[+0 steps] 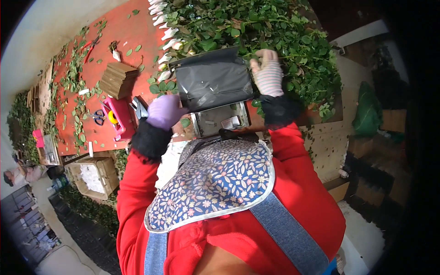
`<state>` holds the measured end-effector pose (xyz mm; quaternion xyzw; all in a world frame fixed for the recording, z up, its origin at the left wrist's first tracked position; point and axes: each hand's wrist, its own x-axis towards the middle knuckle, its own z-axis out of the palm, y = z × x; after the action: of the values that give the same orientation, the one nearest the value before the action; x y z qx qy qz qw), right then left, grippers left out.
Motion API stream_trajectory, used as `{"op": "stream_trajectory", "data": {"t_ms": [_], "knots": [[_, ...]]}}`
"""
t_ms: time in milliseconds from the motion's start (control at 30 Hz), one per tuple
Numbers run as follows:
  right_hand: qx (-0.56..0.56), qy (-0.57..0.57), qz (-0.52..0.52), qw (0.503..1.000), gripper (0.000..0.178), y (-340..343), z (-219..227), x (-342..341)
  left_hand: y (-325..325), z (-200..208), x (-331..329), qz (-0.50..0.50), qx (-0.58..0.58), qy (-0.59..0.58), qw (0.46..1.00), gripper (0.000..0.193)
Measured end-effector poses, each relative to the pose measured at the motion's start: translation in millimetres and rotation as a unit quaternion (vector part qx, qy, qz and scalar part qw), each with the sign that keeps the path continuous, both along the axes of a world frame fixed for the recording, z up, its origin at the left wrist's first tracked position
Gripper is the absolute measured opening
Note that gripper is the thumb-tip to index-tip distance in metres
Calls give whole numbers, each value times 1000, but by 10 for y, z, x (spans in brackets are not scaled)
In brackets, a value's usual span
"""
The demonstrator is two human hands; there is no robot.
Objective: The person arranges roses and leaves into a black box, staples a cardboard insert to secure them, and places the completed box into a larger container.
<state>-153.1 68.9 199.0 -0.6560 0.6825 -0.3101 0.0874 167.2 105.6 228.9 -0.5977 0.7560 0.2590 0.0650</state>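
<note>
My left hand [164, 111], in a purple glove, is at the lower left corner of a dark plastic-covered panel [213, 81]. Its thumb points right toward that corner; the other fingers look curled, and whatever they hold is hidden. My right hand [267, 73], in a pink-and-grey striped glove, has its fingers apart beside the panel's right edge, over leafy rose stems [302, 68]. The panel leans above a shallow metal tray [197, 126], where a small white item [230, 122] lies. White-wrapped rose heads [168, 34] line the left side of the stems.
On the red table [151, 46], left of my left hand, are a stapler [139, 108], a pink tape dispenser [121, 121], scissors [98, 118] and a cardboard stack [118, 80]. Red-handled shears [88, 52] lie farther off. A crate [110, 176] stands below; another person [27, 174] is far left.
</note>
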Motion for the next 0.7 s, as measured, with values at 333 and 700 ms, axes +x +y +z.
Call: {"op": "stream_trajectory", "data": {"t_ms": [333, 700], "knots": [[365, -573, 226, 698, 33, 1396, -837, -262, -118, -141, -714, -325, -171, 99, 925, 74], [167, -779, -79, 600, 71, 1140, -1401, 264, 300, -295, 112, 316, -232, 405, 826, 43]]}}
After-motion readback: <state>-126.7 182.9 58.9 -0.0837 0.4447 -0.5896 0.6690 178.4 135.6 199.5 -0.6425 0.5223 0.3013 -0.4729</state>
